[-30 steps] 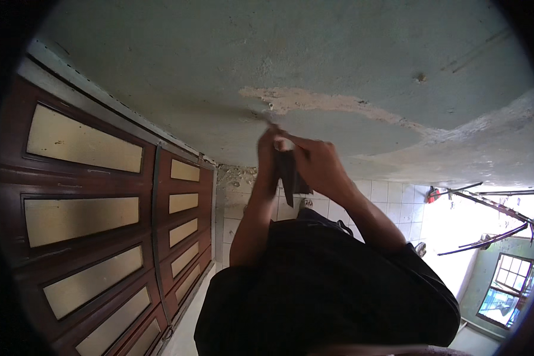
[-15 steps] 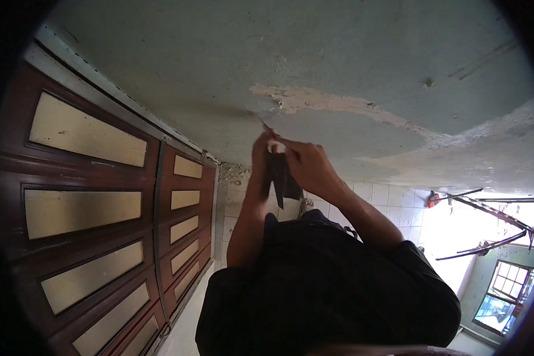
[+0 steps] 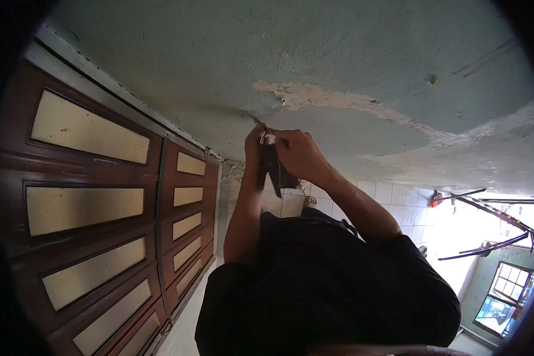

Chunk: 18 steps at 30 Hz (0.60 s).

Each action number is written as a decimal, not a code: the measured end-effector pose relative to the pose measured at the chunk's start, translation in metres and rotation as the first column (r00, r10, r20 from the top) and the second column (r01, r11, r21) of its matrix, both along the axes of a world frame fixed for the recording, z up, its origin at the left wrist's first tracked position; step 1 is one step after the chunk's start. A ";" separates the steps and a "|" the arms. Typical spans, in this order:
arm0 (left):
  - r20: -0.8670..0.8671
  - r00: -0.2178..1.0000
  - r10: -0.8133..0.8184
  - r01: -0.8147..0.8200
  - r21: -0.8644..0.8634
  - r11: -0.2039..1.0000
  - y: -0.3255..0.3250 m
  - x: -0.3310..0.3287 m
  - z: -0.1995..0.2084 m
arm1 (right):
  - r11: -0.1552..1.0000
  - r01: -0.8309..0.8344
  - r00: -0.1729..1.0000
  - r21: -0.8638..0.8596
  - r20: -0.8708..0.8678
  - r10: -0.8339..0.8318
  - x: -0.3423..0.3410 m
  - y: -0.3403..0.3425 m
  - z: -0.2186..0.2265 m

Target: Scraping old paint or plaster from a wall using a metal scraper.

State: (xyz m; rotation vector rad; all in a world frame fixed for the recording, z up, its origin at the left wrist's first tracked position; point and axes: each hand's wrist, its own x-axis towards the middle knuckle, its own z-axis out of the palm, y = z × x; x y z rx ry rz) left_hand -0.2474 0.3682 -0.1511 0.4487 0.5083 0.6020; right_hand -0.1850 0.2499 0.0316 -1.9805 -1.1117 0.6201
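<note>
Close to the grey-green wall [image 3: 196, 77], my two hands meet around a dark brown strip [image 3: 272, 163], possibly sandpaper or cloth. Its two ends hang down below my fingers, and a small pale bit shows at its top. My left hand [image 3: 254, 146] is closed on its left side. From the right, my right hand [image 3: 299, 153] pinches the strip with curled fingers. A thin, pointed dark piece [image 3: 256, 121] sticks out above my hands toward the wall; whether it touches the wall, I cannot tell. A peeled pinkish patch [image 3: 320, 97] lies just above and right.
At the left stands a brown panelled door [image 3: 89, 177] with pale panes. White floor tiles [image 3: 382, 193] and a shoe [image 3: 310, 202] show below my hands. To the right are dark metal bars [image 3: 492, 212], a small red object [image 3: 436, 199] and a window [image 3: 499, 296].
Both hands have shifted slightly left and upward along the wall, with the dark strip between them. My grip looks the same, and the view has moved a little.
</note>
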 end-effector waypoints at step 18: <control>-0.027 0.999 -0.022 0.022 0.027 0.999 -0.018 -0.007 0.022 | 0.994 0.110 0.989 0.012 -0.102 -0.108 -0.014 -0.018 0.012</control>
